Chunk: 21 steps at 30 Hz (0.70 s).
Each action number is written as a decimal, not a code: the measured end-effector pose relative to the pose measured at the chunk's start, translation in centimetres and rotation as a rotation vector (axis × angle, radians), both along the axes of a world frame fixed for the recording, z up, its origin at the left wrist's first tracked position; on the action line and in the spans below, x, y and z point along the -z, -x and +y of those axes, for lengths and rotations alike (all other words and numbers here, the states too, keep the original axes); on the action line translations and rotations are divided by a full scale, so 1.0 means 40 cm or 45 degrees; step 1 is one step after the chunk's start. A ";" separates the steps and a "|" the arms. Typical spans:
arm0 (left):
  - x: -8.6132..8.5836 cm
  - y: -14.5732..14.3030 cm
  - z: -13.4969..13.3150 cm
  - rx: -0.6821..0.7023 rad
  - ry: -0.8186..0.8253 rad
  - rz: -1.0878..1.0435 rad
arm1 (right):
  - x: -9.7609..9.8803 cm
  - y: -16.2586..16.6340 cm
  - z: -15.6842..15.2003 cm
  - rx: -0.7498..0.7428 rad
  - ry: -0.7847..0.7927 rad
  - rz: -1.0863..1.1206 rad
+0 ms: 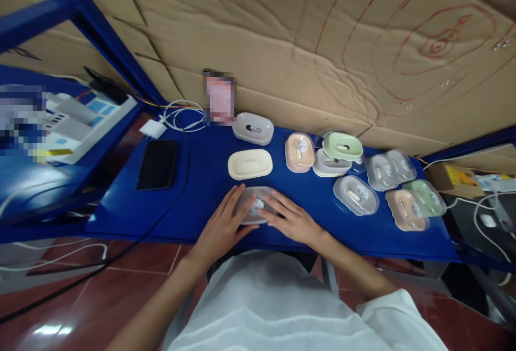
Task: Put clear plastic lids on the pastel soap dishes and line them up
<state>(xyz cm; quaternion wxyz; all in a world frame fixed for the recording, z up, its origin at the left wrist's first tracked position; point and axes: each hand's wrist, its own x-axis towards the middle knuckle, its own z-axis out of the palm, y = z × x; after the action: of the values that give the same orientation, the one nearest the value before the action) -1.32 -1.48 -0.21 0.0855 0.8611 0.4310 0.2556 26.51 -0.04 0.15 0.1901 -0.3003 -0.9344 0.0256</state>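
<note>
A greyish lidded soap dish (pixel 256 221) with a round label on its clear lid lies near the table's front edge. My left hand (pixel 226 224) grips its left side, fingers over the top and thumb at the near edge. From the right, my right hand (pixel 294 222) holds the same dish, its fingers spread across the lid. Parts of the dish are hidden under my fingers. Just beyond it sits a cream soap dish tray (pixel 250 164), uncovered. Farther back is a pale grey soap dish (pixel 253 128) with a dark and silver sticker inside.
To the right are a peach dish (pixel 299 152), a green dish (pixel 342 145) stacked on a grey one (pixel 332 164), and several more lidded dishes (pixel 356 195). A black phone (pixel 157 164), a white charger (pixel 153 128) and a dark cable (pixel 177 192) lie left on the blue table (pixel 129 211).
</note>
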 end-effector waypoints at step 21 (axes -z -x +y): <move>-0.032 0.128 -0.006 -0.514 -0.071 0.016 | -0.038 0.117 0.221 0.282 0.047 -0.149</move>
<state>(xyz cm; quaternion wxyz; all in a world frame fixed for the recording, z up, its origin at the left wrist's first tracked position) -6.42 -1.73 1.06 0.0062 0.7609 0.5882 0.2740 21.84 8.81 1.66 0.1314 -0.4061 -0.9043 0.0039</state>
